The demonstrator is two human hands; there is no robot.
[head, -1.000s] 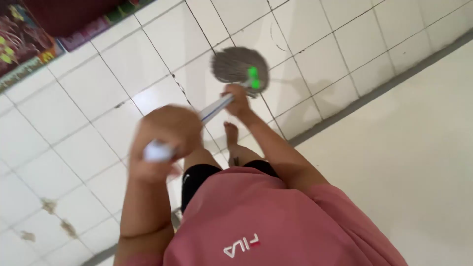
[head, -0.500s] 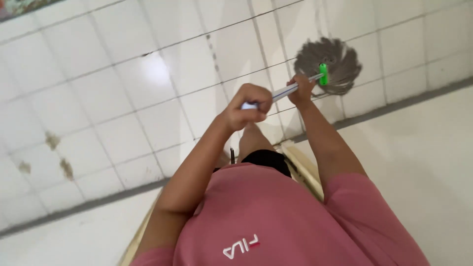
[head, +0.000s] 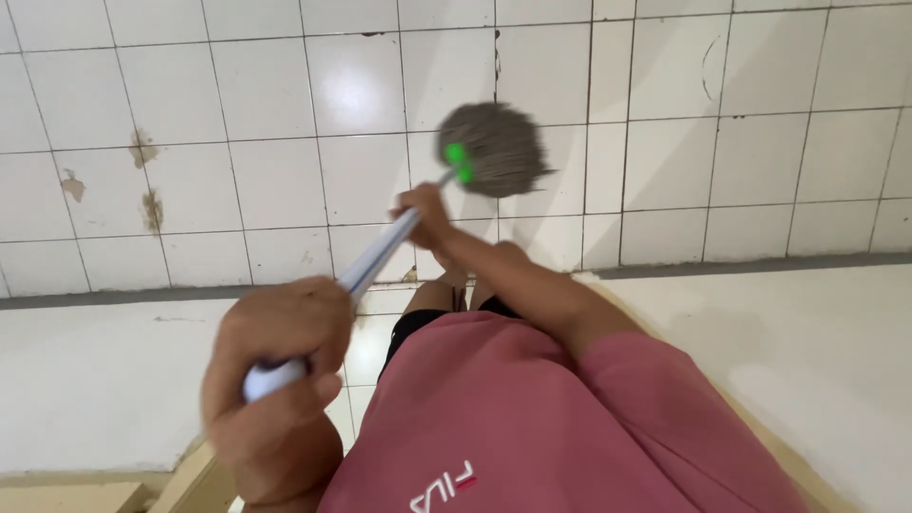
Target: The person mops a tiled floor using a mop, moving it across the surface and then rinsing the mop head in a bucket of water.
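Left hand (head: pixel 280 380): lower left of the frame, nearest the camera; grip clamped around the top end of the mop handle (head: pixel 375 255), fingers wrapped fully so only the rounded white tip shows below the fist.
Pink shirt (head: pixel 532 418): fills the lower middle; the person's own torso seen from above, with black shorts (head: pixel 413 328) just beyond it.
Right hand (head: pixel 427 214): centre of the frame, further down the same handle; grip closed on the shaft just short of the head.
Mop handle: pale, with a blue stripe, running diagonally from the lower-left fist up towards the centre.
Green collar (head: pixel 458 161): bright plastic joint where the handle meets the head, just above the right hand.
Mop head (head: pixel 494 147): grey strings, rounded, blurred; upper centre of the frame, over the white tiled floor (head: pixel 266 180). Whether the strings press on the tiles cannot be told.
Floor marks (head: pixel 147 180): brown chipped patches on the tiles at the left, well apart from the mop head.
Step edge (head: pixel 722 269): dark line across the frame, with a plain pale level on the near side.
Risk: the tiles shine as if wet, and bare legs stand near the mop, so a foot could slip; the step edge close by could catch a heel.
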